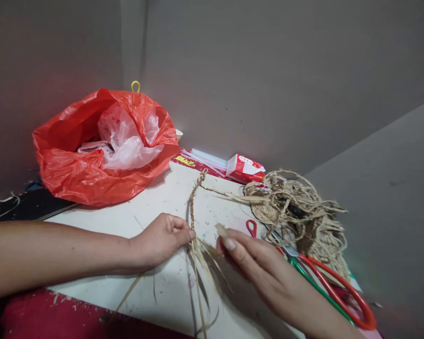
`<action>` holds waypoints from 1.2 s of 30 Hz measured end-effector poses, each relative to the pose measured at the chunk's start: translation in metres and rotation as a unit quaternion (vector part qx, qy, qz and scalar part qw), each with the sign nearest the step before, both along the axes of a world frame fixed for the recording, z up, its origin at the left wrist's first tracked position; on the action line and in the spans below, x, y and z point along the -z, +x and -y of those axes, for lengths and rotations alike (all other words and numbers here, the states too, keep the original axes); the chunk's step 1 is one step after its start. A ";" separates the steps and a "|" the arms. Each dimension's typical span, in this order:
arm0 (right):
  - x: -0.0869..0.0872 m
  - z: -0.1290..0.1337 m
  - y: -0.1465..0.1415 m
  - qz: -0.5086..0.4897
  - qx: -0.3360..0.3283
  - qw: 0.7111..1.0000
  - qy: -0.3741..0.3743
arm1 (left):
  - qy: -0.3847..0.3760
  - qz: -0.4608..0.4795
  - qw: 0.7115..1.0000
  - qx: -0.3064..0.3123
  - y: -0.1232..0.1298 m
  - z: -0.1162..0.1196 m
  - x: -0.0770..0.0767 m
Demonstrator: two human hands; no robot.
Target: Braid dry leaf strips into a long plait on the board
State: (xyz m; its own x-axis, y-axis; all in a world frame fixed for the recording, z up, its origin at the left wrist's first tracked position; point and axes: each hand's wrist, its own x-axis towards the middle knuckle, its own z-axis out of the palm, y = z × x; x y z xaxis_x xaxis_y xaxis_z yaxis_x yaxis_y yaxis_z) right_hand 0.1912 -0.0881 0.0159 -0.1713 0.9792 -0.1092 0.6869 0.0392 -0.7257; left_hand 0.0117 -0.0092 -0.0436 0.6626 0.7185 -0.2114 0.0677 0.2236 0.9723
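Pinching cord (191, 202) with left hand (162, 239), grip pressed together, thumb against finger, right at the base of the twisted part. Pinching pale strip (220, 230) with right hand (263, 263), grip pressed together at the tips, just right of the cord. Cannot tell if joined to the rest or separate.

Location of cord: over middle of white surface (226, 212), running from left hand up to small loop (204, 172) near the far edge. Cannot tell if anchored there.

Done, judging by looks: twisting or braiding along the upper stretch, from loop down to left hand. Left undone: loose strands (197, 273), fanned out below left hand toward the near edge, not yet worked in. Also not worked in: side strand (249, 198), running from near the loop across to rope pile (282, 202). Partway, then; cannot judge full length from this view.

Right side: scissors (292, 253) with red and green handles, beside rope pile; red ring (251, 228) near them, too little visible to identify. Far edge: red-and-white packet (245, 168), pale straws (210, 157) alongside. Far left: red bag (67, 181) with crumpled white plastic (127, 150) inside.
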 end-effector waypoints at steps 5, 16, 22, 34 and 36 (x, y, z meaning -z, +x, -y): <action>0.014 -0.004 -0.013 -0.008 -0.022 0.998 -0.057 | -0.004 0.009 1.000 -0.005 -0.001 0.000 -0.001; 0.030 -0.008 -0.015 0.014 0.004 0.999 -0.047 | -0.025 0.004 1.000 -0.016 0.000 0.003 -0.002; 0.034 -0.009 -0.016 0.072 0.014 0.997 -0.020 | -0.033 0.019 0.999 0.000 0.000 0.004 -0.002; 0.018 -0.005 -0.016 0.189 -0.005 0.982 0.000 | 0.003 -0.040 0.999 0.008 0.002 0.003 -0.007; 0.008 -0.003 -0.011 0.226 0.012 0.974 0.000 | 0.007 -0.045 0.999 0.016 0.001 0.003 -0.007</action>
